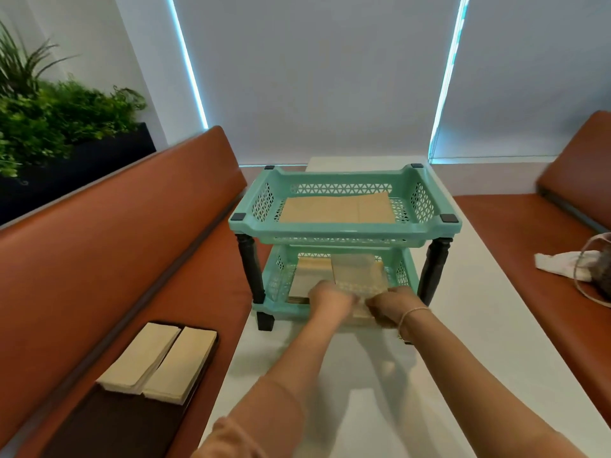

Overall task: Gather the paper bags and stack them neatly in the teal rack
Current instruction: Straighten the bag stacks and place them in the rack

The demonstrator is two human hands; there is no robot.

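Observation:
A two-tier teal rack [344,231] with dark legs stands on the white table [479,325]. Flat brown paper bags [337,208] lie in its top tray. In the lower tray lies another stack of paper bags [358,271], partly behind the front lattice. At the lower tray's front edge, my left hand [329,300] and my right hand [393,307] both grip the near end of a bundle of bags that reaches into the tray. Motion blur hides the fingers' exact lie. Two more stacks of pale paper bags [158,361] rest on a dark tray on the left bench.
Orange-brown padded benches [109,259] flank the table on both sides. A white cloth and a netted bag [591,269] lie on the right bench. Green plants in a dark planter [59,127] stand behind the left bench. Grey blinds close off the far wall.

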